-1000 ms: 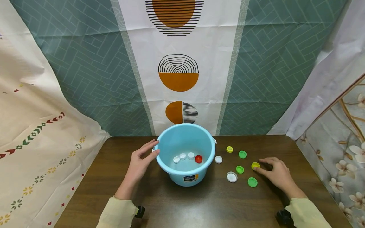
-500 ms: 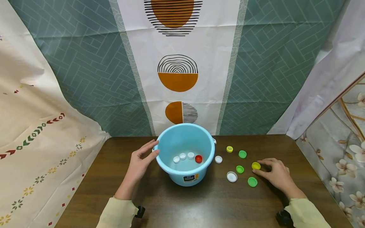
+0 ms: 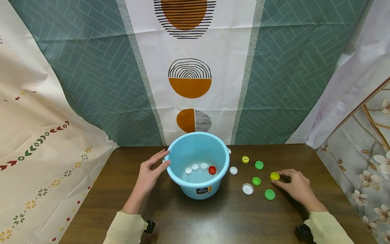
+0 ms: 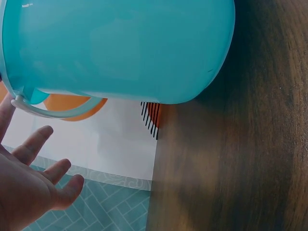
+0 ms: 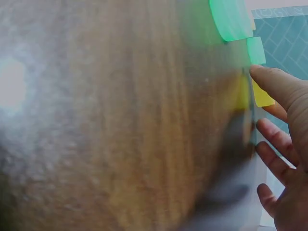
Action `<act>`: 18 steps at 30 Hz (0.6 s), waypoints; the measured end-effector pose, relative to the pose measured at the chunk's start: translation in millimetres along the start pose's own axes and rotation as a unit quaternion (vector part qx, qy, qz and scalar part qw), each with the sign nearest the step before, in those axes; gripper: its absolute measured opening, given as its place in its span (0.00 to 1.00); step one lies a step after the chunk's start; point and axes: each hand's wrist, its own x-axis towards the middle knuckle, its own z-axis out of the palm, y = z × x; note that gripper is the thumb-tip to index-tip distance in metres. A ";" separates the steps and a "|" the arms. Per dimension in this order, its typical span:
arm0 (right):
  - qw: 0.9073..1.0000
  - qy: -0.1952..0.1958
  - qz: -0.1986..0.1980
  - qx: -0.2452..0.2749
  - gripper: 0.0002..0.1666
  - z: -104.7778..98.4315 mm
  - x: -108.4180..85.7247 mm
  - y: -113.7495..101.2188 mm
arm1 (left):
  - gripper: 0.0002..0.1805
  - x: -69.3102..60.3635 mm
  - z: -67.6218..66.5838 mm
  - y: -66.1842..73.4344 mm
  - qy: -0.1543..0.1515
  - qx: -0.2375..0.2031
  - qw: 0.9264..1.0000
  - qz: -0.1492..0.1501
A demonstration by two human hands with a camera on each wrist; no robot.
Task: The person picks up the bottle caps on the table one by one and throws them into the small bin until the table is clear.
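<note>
In the head view, a light blue bucket [image 3: 187, 189] stands upright on the brown table, with several white caps [image 3: 203, 166] and a red bottle cap [image 3: 212, 170] inside. My left hand [image 3: 150, 173] touches its left rim with relaxed fingers; the left wrist view shows the bucket's side, its handle [image 4: 57, 113] and spread fingers. On the right, my right hand [image 3: 294, 186] pinches a yellow bottle cap [image 3: 275, 176] between thumb and index finger. The right wrist view shows this yellow cap at the thumb, with the other fingers apart from it.
Between bucket and right hand lie green caps [image 3: 269, 194], another yellow cap [image 3: 245, 159], a small white cap [image 3: 233, 170] and a larger white cap [image 3: 247, 189]. A patterned cloth [image 3: 195, 47] hangs behind the table's back edge.
The yellow cap at my right fingertips has shifted slightly right and away from me. My left hand and the bucket have stayed put.
</note>
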 end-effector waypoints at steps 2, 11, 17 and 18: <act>1.000 -0.002 0.006 0.005 0.36 -2.8 0.9 -1.4 | 0.22 -0.1 -0.1 -0.2 -0.001 0.000 1.000 0.000; 1.000 0.007 0.007 0.029 0.37 -18.2 8.6 -16.1 | 0.22 -0.6 -0.6 -1.0 -0.001 0.000 1.000 0.001; 0.999 0.027 -0.004 0.042 0.37 -24.3 16.8 -30.5 | 0.22 -0.1 -0.3 -0.8 -0.001 -0.004 1.000 0.000; 0.998 0.031 -0.004 0.045 0.37 -24.8 18.5 -33.0 | 0.22 0.0 -0.3 -0.9 -0.001 -0.004 1.000 0.000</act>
